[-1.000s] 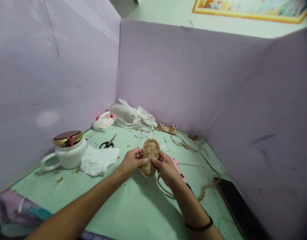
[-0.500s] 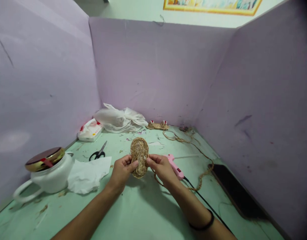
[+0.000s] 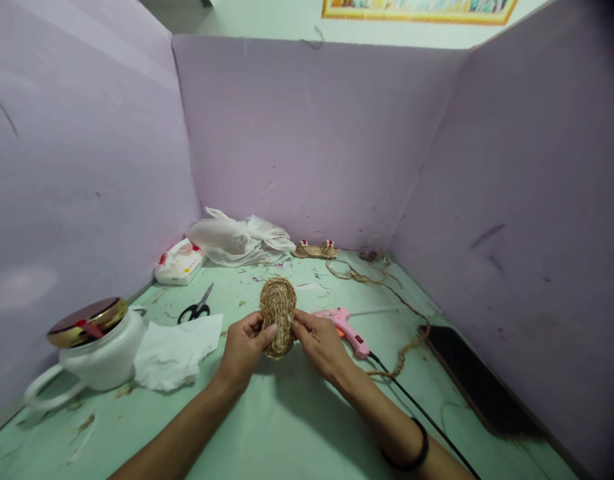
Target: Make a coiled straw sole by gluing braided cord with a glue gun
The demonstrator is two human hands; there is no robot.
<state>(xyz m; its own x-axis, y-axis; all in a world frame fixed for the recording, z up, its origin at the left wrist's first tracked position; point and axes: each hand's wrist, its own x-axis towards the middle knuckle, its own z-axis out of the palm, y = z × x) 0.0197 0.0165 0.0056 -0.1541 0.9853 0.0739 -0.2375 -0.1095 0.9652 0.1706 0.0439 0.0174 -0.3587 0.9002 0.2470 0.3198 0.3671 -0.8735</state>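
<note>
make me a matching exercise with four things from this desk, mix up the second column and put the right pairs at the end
Things
1. sole-shaped woven piece
2. glue gun
3. scissors
4. plastic bag

Places, colours or states
A. black-handled, lying on the table
B. whitish and crumpled, near the back wall
C. held between the left hand and the right hand
D. pink

Right pairs: 1-C, 2-D, 3-A, 4-B
</note>
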